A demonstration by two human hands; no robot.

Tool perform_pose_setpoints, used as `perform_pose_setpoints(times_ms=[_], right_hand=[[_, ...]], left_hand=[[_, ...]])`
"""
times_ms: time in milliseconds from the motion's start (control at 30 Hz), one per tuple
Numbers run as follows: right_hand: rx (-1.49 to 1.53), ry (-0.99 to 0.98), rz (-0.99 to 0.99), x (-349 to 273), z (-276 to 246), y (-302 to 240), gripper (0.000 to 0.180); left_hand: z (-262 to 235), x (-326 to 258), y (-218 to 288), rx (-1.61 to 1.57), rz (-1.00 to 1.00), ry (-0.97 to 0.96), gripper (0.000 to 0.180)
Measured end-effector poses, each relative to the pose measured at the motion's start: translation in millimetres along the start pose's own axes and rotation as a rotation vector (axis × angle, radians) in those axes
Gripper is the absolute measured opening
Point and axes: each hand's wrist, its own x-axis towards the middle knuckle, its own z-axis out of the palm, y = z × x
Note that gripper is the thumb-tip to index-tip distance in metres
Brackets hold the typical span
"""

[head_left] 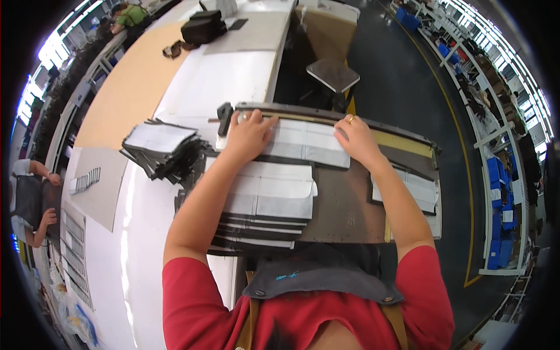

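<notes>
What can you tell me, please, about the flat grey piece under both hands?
The flat grey piece is a long, thin strip of pale panels, like lined fabric or card, with dark edging. It lies flat across the far edge of the dark work board. The left hand presses its left end, the right hand its right end, fingers spread.

No screens or signs in view. Blue storage bins [499,175] stand stacked along the white shelving rack at the far right, rectangular, plain blue. More blue bins [408,18] sit on the floor at the top, right of centre. Any labels too small to tell.
</notes>
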Motion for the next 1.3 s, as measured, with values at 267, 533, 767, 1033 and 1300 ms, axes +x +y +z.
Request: perform_pose_setpoints(times_ms=[267,533,767,1033,1300], right_hand=[[0.101,-0.197,0.066,63.4,34.6,-37.0,0.028],[0.928,-0.01,0.332,67.6,-24.8,-31.0,0.016],[1.568,0.246,0.747,18.7,-28.5,-64.6,0.02],[1.041,-0.562,0.511,-10.2,-37.4,-70.8,0.026],[0.008,-0.15,0.075,-23.4,8.5,-28.3,0.036]], left_hand=[[-1.2,5.9,4.4,-0.173,-0.09,-0.036,0.041],[-14.8,16.0,1.6,-0.336,-0.271,0.477,0.052],[-35.3,19.5,12.2,-0.388,-0.109,0.534,0.043],[-23.9,4.1,14.7,-0.248,0.001,-0.218,0.027],[-9.9,1.2,18.8,-0.239,0.024,-0.24,0.037]])
